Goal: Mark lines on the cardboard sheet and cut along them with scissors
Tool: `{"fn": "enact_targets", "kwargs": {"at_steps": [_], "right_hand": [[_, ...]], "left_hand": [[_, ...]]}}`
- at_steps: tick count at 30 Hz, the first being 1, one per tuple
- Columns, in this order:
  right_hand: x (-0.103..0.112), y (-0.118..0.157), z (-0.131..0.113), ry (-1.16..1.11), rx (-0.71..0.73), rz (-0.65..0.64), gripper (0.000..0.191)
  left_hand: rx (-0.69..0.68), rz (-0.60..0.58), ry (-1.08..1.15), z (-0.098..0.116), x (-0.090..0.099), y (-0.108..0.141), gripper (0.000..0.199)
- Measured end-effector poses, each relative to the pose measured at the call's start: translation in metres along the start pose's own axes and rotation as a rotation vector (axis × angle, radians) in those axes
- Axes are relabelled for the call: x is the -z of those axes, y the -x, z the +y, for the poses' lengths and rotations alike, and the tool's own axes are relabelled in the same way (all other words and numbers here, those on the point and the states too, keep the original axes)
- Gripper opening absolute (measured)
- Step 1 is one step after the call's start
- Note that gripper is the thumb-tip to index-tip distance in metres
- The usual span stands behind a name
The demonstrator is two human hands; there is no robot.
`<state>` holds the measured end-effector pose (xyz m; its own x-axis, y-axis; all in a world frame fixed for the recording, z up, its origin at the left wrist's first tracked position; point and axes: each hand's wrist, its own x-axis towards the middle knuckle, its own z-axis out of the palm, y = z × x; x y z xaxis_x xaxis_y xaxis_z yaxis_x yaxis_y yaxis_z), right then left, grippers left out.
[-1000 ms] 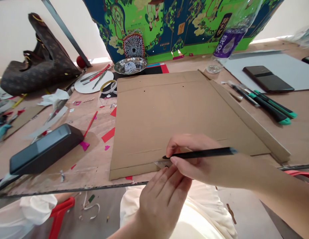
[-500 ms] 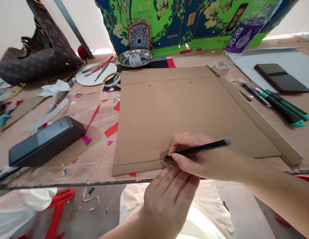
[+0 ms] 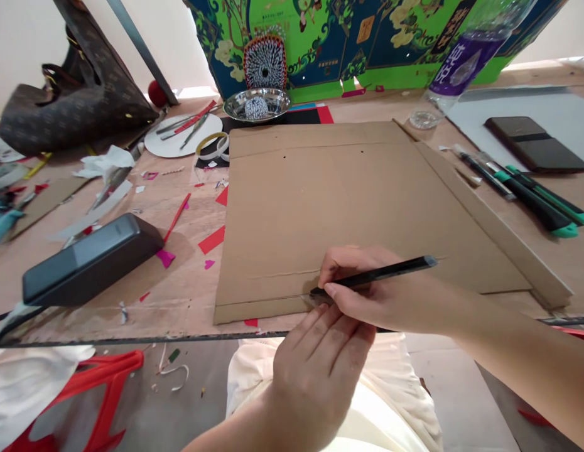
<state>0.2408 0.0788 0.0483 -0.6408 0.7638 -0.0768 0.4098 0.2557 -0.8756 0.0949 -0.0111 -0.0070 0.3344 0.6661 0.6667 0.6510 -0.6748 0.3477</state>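
A brown cardboard sheet (image 3: pixel 320 207) lies at the table's front edge, its side strips marked off by crease lines. My right hand (image 3: pixel 362 282) pinches a black pen (image 3: pixel 390 271), tilted low, its tip touching the cardboard by the front crease. Just below it, my left hand (image 3: pixel 324 364) lies with fingers stretched over the sheet's front edge, fingertips beside the pen tip; its thumb is hidden. A small clear piece (image 3: pixel 314 300) shows under those fingertips, mostly covered, and I cannot tell what it is.
Left of the cardboard sit a black device (image 3: pixel 91 257), red paper scraps (image 3: pixel 211 240) and tape rolls (image 3: pixel 211 147). A metal bowl (image 3: pixel 230 110) stands behind. On the right are green-black cutters (image 3: pixel 539 201), a phone-like dark case (image 3: pixel 537 144) and a plastic bottle (image 3: pixel 461 69).
The whole view has shifted slightly, with the table sitting a little higher in it. Both hands and the pen keep nearly the same place on the cardboard.
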Motion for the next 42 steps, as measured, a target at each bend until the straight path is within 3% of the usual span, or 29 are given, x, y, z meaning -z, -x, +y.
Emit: {"fn": "enact_targets", "kwargs": {"at_steps": [12,20,31,42], "right_hand": [[0.000,0.000,0.001,0.021,0.009,-0.028,0.007],[0.001,0.002,0.002,0.130,0.160,-0.032,0.009],[0.011,-0.007,-0.006,0.104,0.021,-0.128,0.007],[0.022,-0.009,-0.003,0.067,0.015,-0.142,0.004]], "left_hand": [[0.003,0.003,-0.007,0.000,-0.001,-0.001,0.014],[0.021,-0.017,-0.014,0.001,0.002,0.001,0.017],[0.005,-0.024,-0.065,0.000,0.001,-0.004,0.018],[-0.065,-0.088,-0.066,-0.003,0.004,-0.003,0.023]]}}
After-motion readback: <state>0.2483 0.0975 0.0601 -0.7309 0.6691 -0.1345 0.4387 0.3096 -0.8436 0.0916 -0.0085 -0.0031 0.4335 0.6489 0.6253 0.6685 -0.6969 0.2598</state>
